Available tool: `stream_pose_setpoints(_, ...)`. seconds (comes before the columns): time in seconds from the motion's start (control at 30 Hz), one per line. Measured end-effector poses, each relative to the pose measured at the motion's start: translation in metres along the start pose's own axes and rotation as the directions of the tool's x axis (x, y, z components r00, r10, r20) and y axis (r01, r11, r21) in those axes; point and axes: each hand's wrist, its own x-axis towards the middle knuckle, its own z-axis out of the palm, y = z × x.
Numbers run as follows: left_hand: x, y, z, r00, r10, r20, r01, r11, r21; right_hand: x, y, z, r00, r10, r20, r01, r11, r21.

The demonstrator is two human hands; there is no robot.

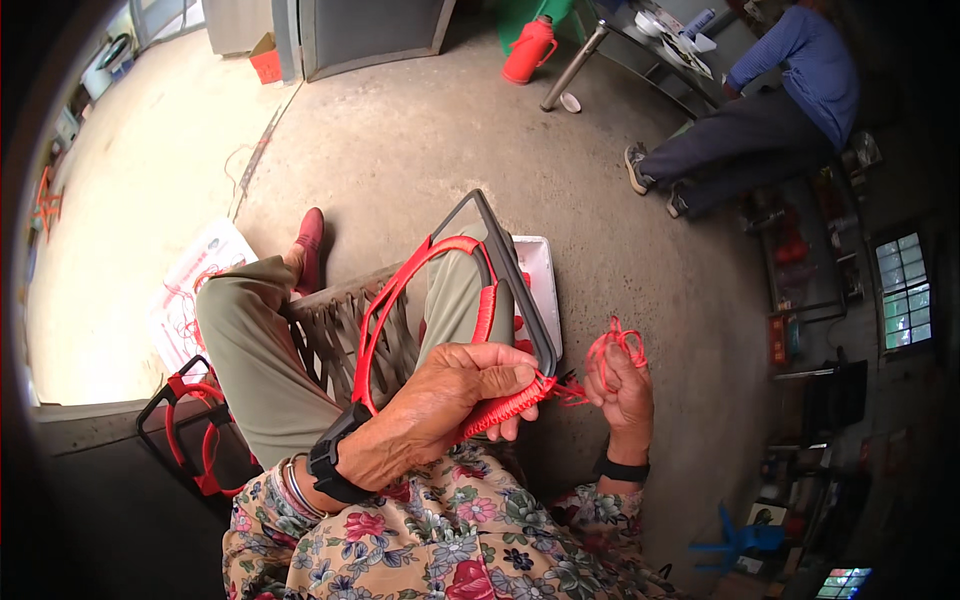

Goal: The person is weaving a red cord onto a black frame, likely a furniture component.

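My left hand [450, 390] is closed around the lower end of a dark frame [500, 245] with rounded corners, resting across my lap. Red bands [378, 318] curve inside this frame, and one stretch is wound with cord. Under my left thumb and fingers, tight red cord wrapping [508, 408] covers the frame's near edge. To the right, my right hand [625, 395] is closed on loose red cord [612, 345], which loops over its fingers. Twisted strands run from that hand to the frame's corner.
A similar red-and-black frame [165, 425] lies at my left. White trays stand on both sides, the left tray [220, 245] holding red cord, the right tray [542, 270] partly hidden. Further off are a red thermos [528, 52], a table [655, 55] and a seated person [800, 85].
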Motion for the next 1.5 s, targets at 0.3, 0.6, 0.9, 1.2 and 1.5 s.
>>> stream_pose_setpoints(0.3, -0.003, 0.002, -0.001, 0.997, 0.071, -0.004, -0.071, 0.997, 0.034, -0.028, 0.0, 0.09, 0.988, 0.099, 0.115, -0.072, 0.973, -0.219)
stream_pose_setpoints(0.6, -0.007, 0.009, -0.002, 0.999, 0.039, 0.007, -0.039, 0.999, -0.032, -0.035, 0.002, 0.089, 0.992, 0.016, 0.123, -0.015, 1.0, -0.015)
stream_pose_setpoints(0.9, -0.011, 0.01, 0.0, 0.998, 0.05, -0.027, -0.051, 0.998, -0.033, -0.029, -0.008, 0.097, 0.975, 0.063, 0.212, -0.105, 0.976, 0.193)
stream_pose_setpoints(1.2, -0.011, 0.008, -0.002, 0.996, 0.084, 0.042, -0.082, 0.996, -0.039, -0.03, -0.007, 0.096, 0.968, 0.083, 0.238, -0.102, 0.992, 0.068)
stream_pose_setpoints(1.5, -0.01, 0.008, -0.002, 0.999, 0.05, 0.013, -0.049, 0.999, -0.011, -0.025, -0.009, 0.106, 0.982, 0.056, 0.182, -0.094, 0.973, 0.21)
